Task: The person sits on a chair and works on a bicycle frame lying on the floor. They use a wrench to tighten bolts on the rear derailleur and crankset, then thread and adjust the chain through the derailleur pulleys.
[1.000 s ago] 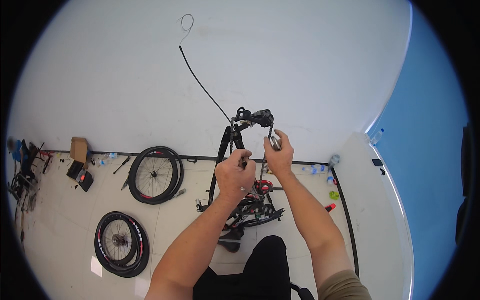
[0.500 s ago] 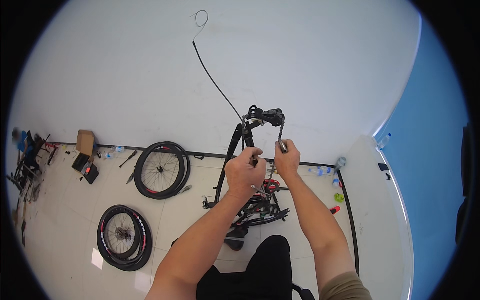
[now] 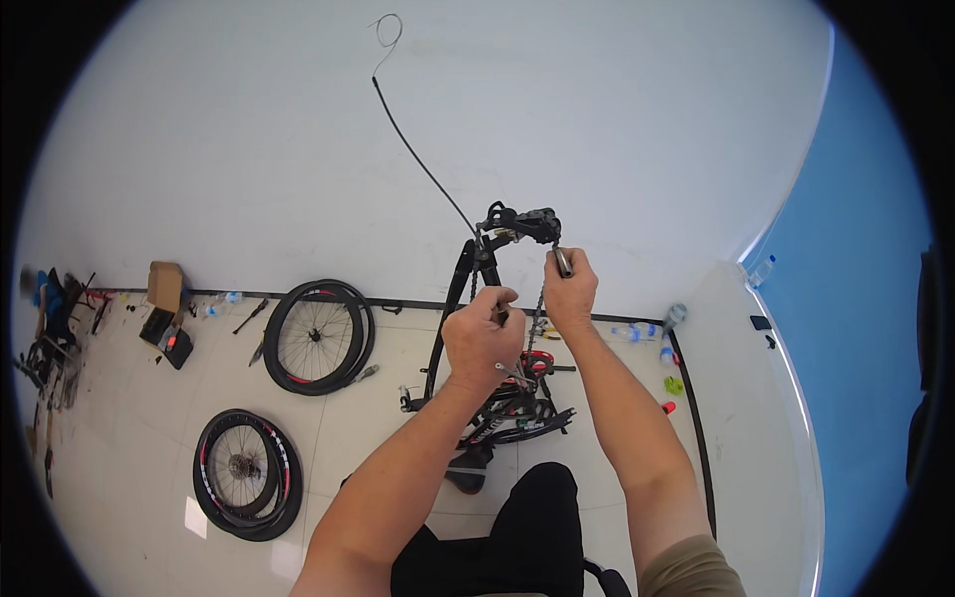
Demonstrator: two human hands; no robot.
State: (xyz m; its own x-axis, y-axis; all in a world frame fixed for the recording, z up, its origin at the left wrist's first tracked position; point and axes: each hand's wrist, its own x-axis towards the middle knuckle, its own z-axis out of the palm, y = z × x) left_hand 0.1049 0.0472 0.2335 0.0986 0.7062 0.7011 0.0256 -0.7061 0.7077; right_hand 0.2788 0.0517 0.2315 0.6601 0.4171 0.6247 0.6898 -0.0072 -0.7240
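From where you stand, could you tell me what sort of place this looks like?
Probably a bike repair room: a stripped black bicycle frame under both hands, two loose wheels, and tools strewn across the tiled floor.

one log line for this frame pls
left hand: gripping frame | right hand: holding silver tool at derailleur | cable: sticks up, loose | two wheels on floor

The one view came from the camera on my head, the left of a pair, looking steeply down and forward over my forearms. My left hand (image 3: 484, 338) and right hand (image 3: 570, 296) sat close at centre; the floor (image 3: 348, 448) lay far below, edges bending at the fisheye rim.
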